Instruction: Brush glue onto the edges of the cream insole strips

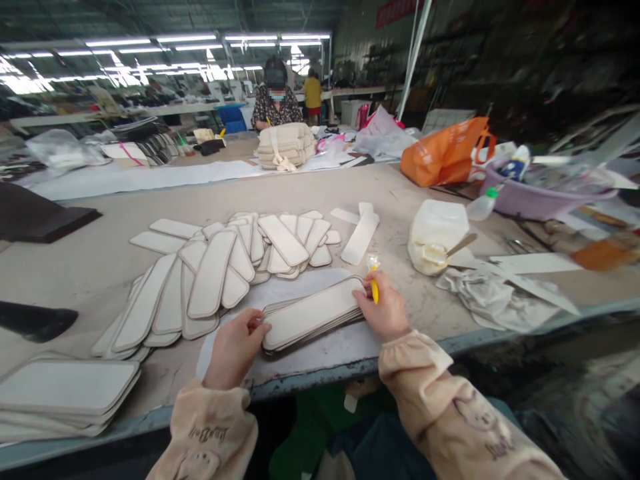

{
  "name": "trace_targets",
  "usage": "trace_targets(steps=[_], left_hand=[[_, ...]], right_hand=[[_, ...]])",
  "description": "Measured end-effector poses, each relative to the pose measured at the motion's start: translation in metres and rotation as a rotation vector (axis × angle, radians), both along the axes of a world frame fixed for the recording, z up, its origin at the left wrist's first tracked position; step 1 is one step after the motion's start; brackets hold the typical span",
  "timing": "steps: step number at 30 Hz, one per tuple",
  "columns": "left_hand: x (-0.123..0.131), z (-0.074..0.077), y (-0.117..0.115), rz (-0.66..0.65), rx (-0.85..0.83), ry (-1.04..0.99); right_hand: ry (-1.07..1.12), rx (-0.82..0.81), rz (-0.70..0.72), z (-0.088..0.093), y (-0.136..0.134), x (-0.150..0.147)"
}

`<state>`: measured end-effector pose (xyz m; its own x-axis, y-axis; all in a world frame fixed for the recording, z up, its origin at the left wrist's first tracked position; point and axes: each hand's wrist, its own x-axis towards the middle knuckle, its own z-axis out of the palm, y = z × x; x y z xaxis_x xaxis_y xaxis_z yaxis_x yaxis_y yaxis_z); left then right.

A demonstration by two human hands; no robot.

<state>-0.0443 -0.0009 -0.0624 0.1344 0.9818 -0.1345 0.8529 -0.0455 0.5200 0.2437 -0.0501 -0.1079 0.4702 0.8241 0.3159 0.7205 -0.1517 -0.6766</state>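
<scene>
A small stack of cream oblong pads point(313, 312) lies on a pale sheet at the table's near edge. My left hand point(234, 348) grips the stack's near left end, fingers curled on it. My right hand point(384, 311) presses against the stack's right end while holding a yellow-handled brush point(373, 279) upright between thumb and fingers. Beyond the stack, several more of the same pads point(220, 273) are spread overlapping across the table.
A white jug of glue point(436, 245) with a stick in it and a crumpled rag point(475, 293) sit to the right. Another pad pile point(65, 393) lies at the near left. An orange bag point(445, 155) and purple basin point(540, 197) stand far right. A person sits opposite behind a tied bundle point(286, 145).
</scene>
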Motion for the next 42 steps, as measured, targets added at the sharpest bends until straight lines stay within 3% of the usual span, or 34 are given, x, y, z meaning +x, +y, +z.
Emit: trace_targets(steps=[4,8,12,16,18,21,27,31,35,42], left_hand=[[0.001,0.001,0.0,-0.012,-0.009,0.037],[0.001,0.002,0.001,-0.036,-0.025,0.068],[0.003,0.006,0.002,-0.048,-0.045,0.108],[0.004,0.01,0.001,-0.059,-0.049,0.155],[0.004,0.009,0.001,-0.062,-0.042,0.175],[0.003,0.006,0.003,-0.078,-0.031,0.178],[0.0,-0.005,0.009,-0.043,-0.025,0.18],[0.001,-0.001,0.003,-0.023,0.015,0.141],[0.005,0.008,-0.004,0.033,0.116,-0.099],[0.023,0.016,-0.005,0.225,0.096,-1.119]], right_hand=[[-0.001,-0.012,0.001,0.0,0.0,0.001],[-0.194,0.063,0.057,0.008,-0.003,-0.001],[-0.279,0.189,0.325,0.018,-0.01,-0.021],[-0.264,0.149,0.677,0.015,-0.016,-0.055],[-0.286,0.126,0.756,0.011,-0.018,-0.064],[-0.29,0.076,0.708,0.007,-0.02,-0.059],[-0.301,0.032,0.426,0.002,-0.017,-0.014],[-0.301,0.062,0.253,0.003,-0.016,0.001],[-0.309,0.146,0.271,0.006,-0.013,0.002],[-0.26,0.23,0.447,0.019,-0.011,-0.008]])
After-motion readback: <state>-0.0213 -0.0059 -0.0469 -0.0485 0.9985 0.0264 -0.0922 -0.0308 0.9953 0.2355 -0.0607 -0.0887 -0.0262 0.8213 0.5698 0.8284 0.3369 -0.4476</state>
